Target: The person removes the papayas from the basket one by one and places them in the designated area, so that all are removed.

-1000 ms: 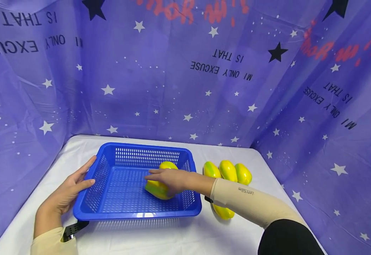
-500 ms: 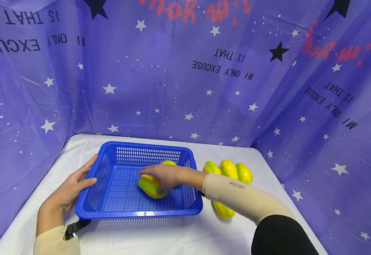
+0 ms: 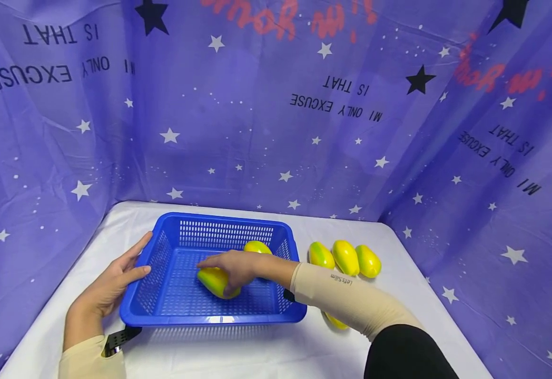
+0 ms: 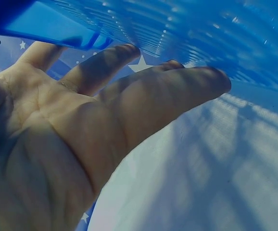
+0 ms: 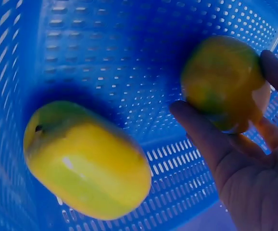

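Inside the blue plastic basket (image 3: 171, 319), my right hand (image 3: 238, 267) grips a yellow-green mango (image 3: 213, 282). In the right wrist view, the thumb and fingers lie round that mango (image 5: 223, 82). A second mango (image 3: 257, 247) lies at the basket's back right, behind the right hand; it shows whole as a mango (image 5: 88, 163) in the right wrist view. My left hand (image 3: 110, 284) holds the basket's left side, its thumb on the rim. From the left wrist view, the left hand's fingers (image 4: 168, 94) extend along the outside of the basket wall (image 4: 216, 33).
On the white-covered table (image 3: 200, 358), several more mangoes (image 3: 345, 257) lie to the right of the basket. One mango (image 3: 336, 320) is partly hidden under the right forearm. A purple star-printed curtain (image 3: 238, 131) encloses the back and sides.
My right hand has moved left inside the basket with its mango, uncovering more of the second mango. The left hand stays at the basket's left side. The whole head view has shifted slightly.
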{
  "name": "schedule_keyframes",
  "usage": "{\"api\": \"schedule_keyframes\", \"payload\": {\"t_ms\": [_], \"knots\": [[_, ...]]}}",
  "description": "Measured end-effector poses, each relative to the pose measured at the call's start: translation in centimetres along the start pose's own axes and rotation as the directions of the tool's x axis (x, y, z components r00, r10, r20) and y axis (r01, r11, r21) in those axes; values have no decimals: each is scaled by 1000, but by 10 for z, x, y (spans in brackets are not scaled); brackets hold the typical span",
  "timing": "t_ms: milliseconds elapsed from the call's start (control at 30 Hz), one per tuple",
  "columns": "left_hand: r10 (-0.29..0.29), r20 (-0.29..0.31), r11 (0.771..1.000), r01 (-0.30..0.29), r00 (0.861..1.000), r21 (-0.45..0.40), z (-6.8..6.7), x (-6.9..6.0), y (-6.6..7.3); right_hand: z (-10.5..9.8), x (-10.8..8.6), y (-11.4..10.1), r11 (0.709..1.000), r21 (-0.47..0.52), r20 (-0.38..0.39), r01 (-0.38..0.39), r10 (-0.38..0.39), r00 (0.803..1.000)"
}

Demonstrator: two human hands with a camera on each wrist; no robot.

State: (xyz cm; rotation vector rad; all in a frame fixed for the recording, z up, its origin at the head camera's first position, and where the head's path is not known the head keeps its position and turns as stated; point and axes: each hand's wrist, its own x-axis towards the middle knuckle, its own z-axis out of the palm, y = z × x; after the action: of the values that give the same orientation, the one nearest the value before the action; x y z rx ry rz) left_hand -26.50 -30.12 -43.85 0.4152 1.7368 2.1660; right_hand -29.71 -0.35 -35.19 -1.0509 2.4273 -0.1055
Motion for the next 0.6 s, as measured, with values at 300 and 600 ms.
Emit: {"api": "schedule_keyframes", "payload": {"t_ms": [300, 600], "knots": [[5, 20, 999, -4, 1000, -48, -1, 0, 1, 8, 7, 9, 996, 57, -48, 69, -66, 997], [2, -16, 1000, -1, 1000, 11, 0, -1, -1, 20, 15, 13, 988, 71, -120, 140, -131, 984]]}}
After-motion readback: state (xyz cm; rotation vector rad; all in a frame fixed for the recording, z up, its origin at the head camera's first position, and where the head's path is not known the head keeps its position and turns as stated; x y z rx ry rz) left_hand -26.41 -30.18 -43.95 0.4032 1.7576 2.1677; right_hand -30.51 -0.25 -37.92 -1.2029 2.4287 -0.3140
